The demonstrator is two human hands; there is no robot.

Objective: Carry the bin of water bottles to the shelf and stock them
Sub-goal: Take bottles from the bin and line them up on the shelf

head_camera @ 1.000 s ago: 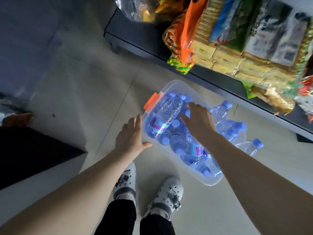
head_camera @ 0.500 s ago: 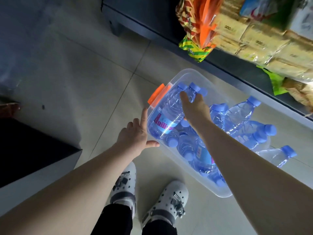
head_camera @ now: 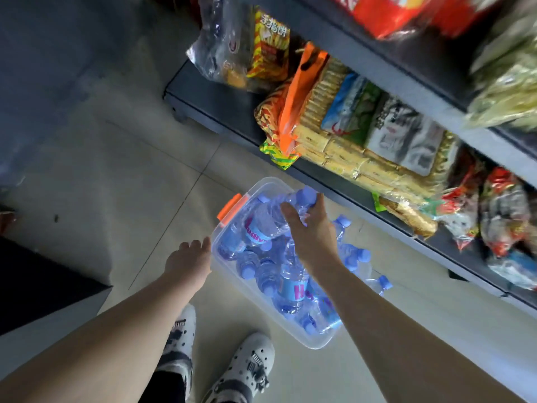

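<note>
Snack-packed shelf [head_camera: 220, 112] flanks bin [head_camera: 316, 341]; right hand [head_camera: 312, 228] grips bottle [head_camera: 270, 219].

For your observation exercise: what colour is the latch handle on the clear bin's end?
Orange. The latch handle shows best in the head view, on the bin.

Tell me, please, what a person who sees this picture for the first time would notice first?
The eye falls first on the clear bin full of blue-capped water bottles, standing on the floor beside the shelf. The right hand grips one bottle at the top of the pile, while the left hand is open at the bin's near edge. Above, bright snack packets crowd the shelf.
</note>
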